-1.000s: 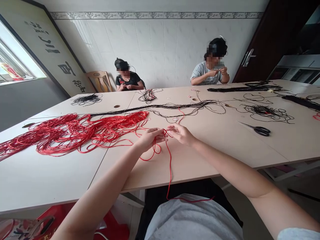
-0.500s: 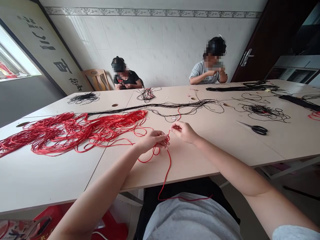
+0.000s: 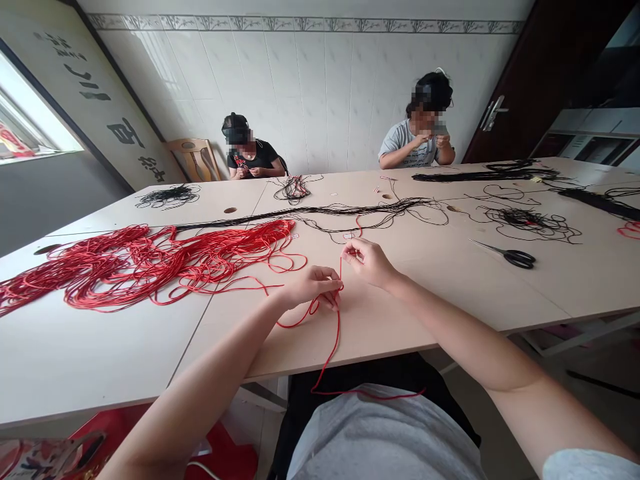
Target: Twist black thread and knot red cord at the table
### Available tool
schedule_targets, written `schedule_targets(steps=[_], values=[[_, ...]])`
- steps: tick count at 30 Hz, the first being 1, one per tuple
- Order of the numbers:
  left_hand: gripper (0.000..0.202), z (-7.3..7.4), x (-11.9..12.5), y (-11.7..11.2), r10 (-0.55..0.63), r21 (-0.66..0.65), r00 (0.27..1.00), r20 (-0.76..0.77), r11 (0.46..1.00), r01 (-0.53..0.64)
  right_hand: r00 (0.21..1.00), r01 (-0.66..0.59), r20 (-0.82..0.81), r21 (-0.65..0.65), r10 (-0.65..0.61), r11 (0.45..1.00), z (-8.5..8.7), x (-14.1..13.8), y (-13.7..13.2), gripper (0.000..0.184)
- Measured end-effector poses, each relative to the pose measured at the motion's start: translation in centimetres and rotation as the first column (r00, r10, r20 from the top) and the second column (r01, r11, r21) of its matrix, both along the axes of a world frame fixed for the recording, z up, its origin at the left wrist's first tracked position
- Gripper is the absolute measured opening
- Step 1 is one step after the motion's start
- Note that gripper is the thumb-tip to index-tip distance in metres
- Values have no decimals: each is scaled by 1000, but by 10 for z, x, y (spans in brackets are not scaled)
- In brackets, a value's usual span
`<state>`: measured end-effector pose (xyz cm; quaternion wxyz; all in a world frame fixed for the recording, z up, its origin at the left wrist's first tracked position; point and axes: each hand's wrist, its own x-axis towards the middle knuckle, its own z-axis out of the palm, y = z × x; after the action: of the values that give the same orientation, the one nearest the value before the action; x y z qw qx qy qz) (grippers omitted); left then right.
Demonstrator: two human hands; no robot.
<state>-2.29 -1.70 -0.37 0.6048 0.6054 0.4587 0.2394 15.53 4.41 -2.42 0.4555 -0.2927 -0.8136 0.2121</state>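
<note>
My left hand (image 3: 320, 287) pinches a red cord (image 3: 338, 328) over the table, thumb and fingers closed on it near a small loop. Above and to the right, my right hand (image 3: 367, 260) grips the upper end of the same cord between thumb and fingertips. A short stretch of cord runs taut between the two hands. From below my left hand the cord hangs over the table edge and lies across my lap. More of it curls on the table beneath my left wrist. A large heap of red cords (image 3: 185, 260) lies to the left.
A long bundle of black cords (image 3: 320, 211) crosses the table beyond my hands. Black-handled scissors (image 3: 517, 259) lie to the right, near a tangle of black cord (image 3: 525, 220). Two people sit across the table (image 3: 410, 300), each with hands raised at small work.
My left hand has dropped slightly, and my right hand stays nearly in place. The cord stretch between them is longer and straighter, and the loop at my left fingers looks smaller.
</note>
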Motion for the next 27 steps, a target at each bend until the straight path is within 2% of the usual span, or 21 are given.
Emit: schedule_targets(steps=[5,8,11,13,16,22,27], values=[[25,0,3,-2,-18,5,1000,-9,1000,18,996,90,-9,26,-90,996,-2,0,4,9],[25,-4,1,2,94,83,995,-10,992,-93,983,183,-15,56,-182,982,-3,0,6,9],[25,-11,-5,10,239,168,971,18,957,-239,966,258,1,110,-260,960,-3,-2,1,17],[25,-16,-8,15,312,202,949,44,928,-314,970,209,94,142,-224,967,-3,-6,-7,26],[27,-20,-11,17,361,222,930,76,903,-368,954,146,235,177,-186,973,-5,-16,-23,36],[28,-20,-8,16,379,198,918,119,897,-396,932,53,344,175,-111,983,-14,-27,-31,18],[25,-24,-13,22,408,145,907,107,896,-420,929,-47,369,169,-19,985,-15,-25,-25,15]])
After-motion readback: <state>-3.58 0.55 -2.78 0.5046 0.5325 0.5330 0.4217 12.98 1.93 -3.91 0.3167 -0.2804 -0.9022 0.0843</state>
